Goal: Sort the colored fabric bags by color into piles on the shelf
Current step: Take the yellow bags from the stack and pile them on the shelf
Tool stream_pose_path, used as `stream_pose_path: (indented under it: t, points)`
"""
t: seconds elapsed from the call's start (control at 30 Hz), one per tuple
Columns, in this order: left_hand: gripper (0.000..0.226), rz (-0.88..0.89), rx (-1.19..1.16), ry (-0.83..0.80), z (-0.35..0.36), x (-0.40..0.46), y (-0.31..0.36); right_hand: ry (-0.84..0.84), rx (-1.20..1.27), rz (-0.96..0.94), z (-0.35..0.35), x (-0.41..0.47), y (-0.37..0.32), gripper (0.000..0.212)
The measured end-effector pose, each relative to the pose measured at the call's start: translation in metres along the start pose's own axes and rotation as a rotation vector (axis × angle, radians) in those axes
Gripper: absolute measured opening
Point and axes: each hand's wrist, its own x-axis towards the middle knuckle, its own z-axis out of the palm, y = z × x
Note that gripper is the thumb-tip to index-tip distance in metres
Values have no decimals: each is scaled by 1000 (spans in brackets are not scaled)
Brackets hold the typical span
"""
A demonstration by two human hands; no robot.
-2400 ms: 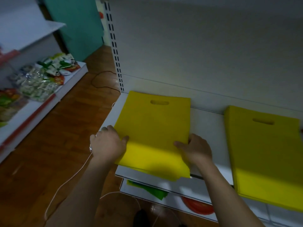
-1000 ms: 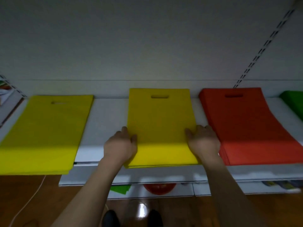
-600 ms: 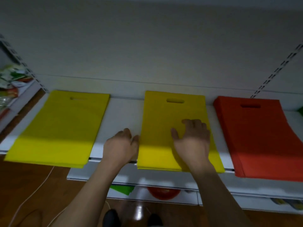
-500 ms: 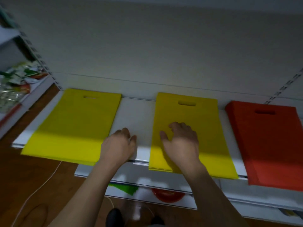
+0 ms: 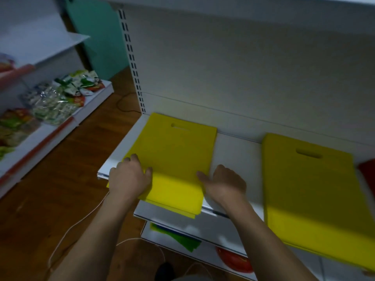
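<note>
at the far left a white side shelf (image 5: 85,106) holds a heap of snack packets in clear and green wrappers (image 5: 54,98), blurred so that no label can be read; a brown wooden floor (image 5: 60,179) runs between it and the main unit, with a thin white cable (image 5: 77,224) trailing across the boards; a teal panel (image 5: 97,37) stands behind, next to a slotted upright (image 5: 133,63) at the edge of the white back wall; on the white shelf (image 5: 235,151) lies the left pile of yellow fabric bags (image 5: 176,157), flat, cut-out handle toward the back wall, its front edge hanging over the shelf lip with the lower layers fanned out slightly; the left hand (image 5: 129,179) rests on the pile's front left corner, fingers curled over the left edge and thumb lying on top of the fabric; the right hand (image 5: 225,183) sits just beside the pile's right edge, fingers loosely bent, thumb touching the fabric, the rest of the hand on the bare shelf; whether it pinches any layer cannot be told; further right, apart from the first pile, lies a second pile of yellow bags (image 5: 312,191), handle slot also toward the wall, its front overhanging the lip; at the right border a sliver of a red bag (image 5: 368,173) shows; on the lower shelf (image 5: 205,254) below, a green bag (image 5: 182,240) and something red and round (image 5: 235,260) peek out.
</note>
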Motion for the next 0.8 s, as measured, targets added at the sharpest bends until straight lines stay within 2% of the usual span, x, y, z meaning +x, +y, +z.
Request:
stream_pose_path:
  t: [0.1, 0.2, 0.3, 0.4, 0.53, 0.63, 0.7, 0.8]
  points:
    - [64, -34, 78, -21, -2, 14, -19, -52, 5, 51, 4, 10, -16, 57]
    - [63, 25, 98, -31, -1, 22, -28, -83, 114, 97, 8, 15, -15, 42]
    - [62, 59, 115, -48, -2, 29, -31, -63, 247, 110, 8, 17, -7, 49]
    - [66, 47, 128, -79, -3, 35, -28, -56, 322, 105, 11, 18, -4, 38]
    - [60, 55, 88, -204, -7, 51, -29, -24, 282, 67, 17, 15, -2, 35]
    - [47, 142, 114, -309, -12, 56, -25, -17, 276, 48, 14, 13, 2, 32]
    - [41, 188, 95, -288, -15, 52, -13, 10, 246, 45, 9, 12, 9, 30]
    - [37, 227, -11, -160, -18, 36, 14, 156, 149, 66, -12, 5, 26, 36]
